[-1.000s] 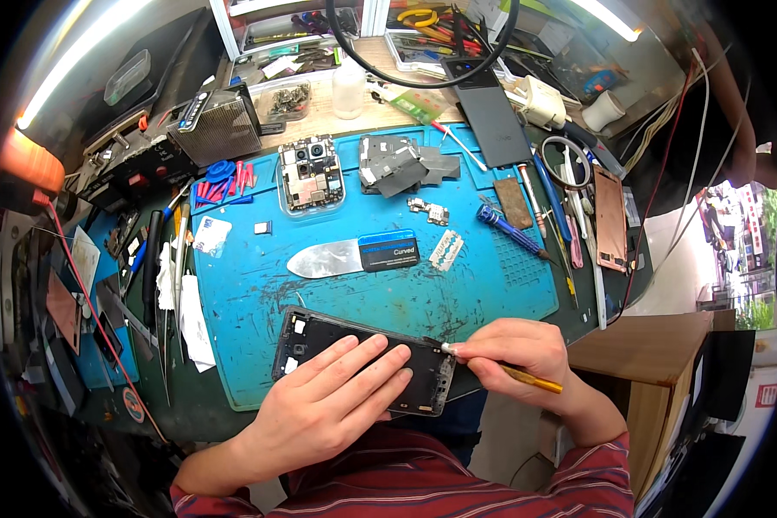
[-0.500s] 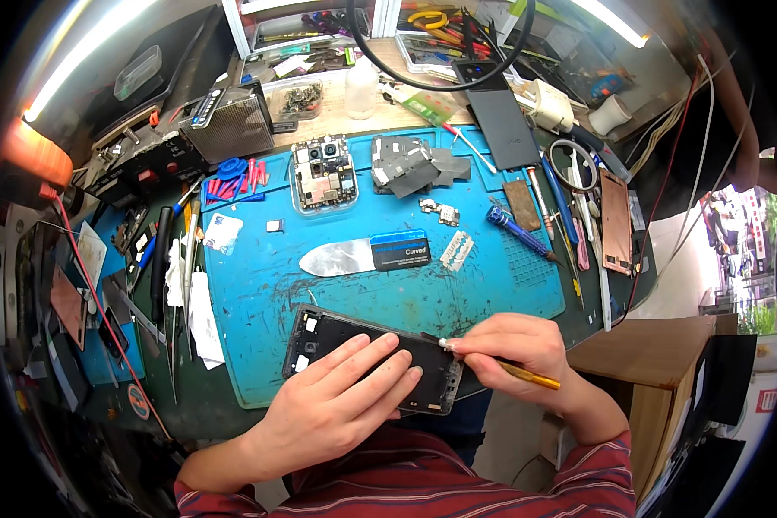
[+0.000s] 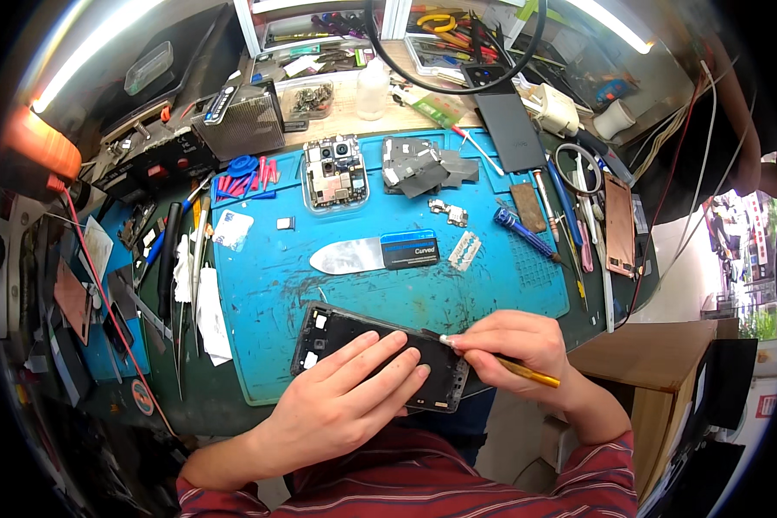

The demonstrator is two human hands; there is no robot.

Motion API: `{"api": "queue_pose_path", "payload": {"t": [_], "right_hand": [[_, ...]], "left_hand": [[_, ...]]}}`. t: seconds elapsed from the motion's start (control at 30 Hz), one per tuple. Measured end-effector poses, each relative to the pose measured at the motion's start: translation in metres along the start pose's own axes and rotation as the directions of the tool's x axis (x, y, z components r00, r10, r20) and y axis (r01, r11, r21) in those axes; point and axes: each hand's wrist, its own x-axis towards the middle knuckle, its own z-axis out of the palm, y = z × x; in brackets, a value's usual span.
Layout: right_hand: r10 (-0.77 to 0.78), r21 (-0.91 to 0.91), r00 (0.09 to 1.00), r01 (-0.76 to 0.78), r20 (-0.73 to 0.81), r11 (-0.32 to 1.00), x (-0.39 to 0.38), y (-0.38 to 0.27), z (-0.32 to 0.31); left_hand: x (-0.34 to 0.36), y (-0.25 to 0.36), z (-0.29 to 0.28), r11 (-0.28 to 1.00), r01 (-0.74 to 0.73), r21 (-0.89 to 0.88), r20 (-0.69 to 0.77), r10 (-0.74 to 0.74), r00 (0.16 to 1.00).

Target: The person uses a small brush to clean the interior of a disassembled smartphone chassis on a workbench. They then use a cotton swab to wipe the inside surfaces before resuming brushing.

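Observation:
A black phone frame (image 3: 321,331) lies tilted near the front edge of the blue work mat (image 3: 272,363). My left hand (image 3: 337,393) rests flat over its middle, fingers outstretched, pressing on it. In a pinch, my right hand (image 3: 518,341) holds a craft knife (image 3: 528,372) with a gold-coloured handle and a pale collar. Its thin dark tip meets the frame's far long edge, near the right end. Beyond the phone frame lie a curved metal pry blade (image 3: 354,256) with a black-and-blue grip and a razor blade (image 3: 464,251).
Farther back sit a clear tray of phone boards (image 3: 335,177), dark sheet pieces (image 3: 423,164) and a small circuit board (image 3: 448,212). A blue screwdriver (image 3: 527,234) lies at the right. Tweezers (image 3: 194,259) and white paper (image 3: 211,315) are at the left. A black cable loop (image 3: 540,34) hangs overhead.
The whole view has shifted slightly, so the bench appears a little farther right. Both hands keep nearly the same hold, with the knife tip still at the phone frame's edge.

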Motion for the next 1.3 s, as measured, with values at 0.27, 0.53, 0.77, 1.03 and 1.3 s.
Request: {"api": "queue_pose_path", "payload": {"t": [0.27, 0.53, 0.77, 1.03, 1.3], "right_hand": [[-0.005, -0.007, 1.000, 0.005, 0.014, 1.000, 0.005, 0.002, 0.001], [-0.003, 0.007, 1.000, 0.003, 0.017, 1.000, 0.013, 0.000, 0.006], [-0.001, 0.001, 1.000, 0.001, 0.022, 1.000, 0.009, 0.004, 0.006], [-0.009, -0.002, 1.000, 0.009, -0.013, 1.000, 0.018, -0.003, 0.013], [-0.016, -0.007, 1.000, 0.016, -0.004, 1.000, 0.021, -0.001, 0.016]], "left_hand": [[-0.002, 0.004, 0.002, 1.000, 0.004, 0.024, -0.030, -0.004, 1.000], [-0.002, 0.002, 0.002, 0.998, -0.029, 0.061, -0.046, 0.032, 0.998], [-0.001, 0.002, 0.006, 0.999, -0.001, 0.033, -0.079, 0.003, 0.997], [-0.004, 0.002, 0.003, 0.997, -0.035, 0.063, -0.055, 0.039, 0.998], [-0.005, 0.002, 0.004, 0.995, -0.024, 0.093, -0.037, 0.028, 0.999]]}}
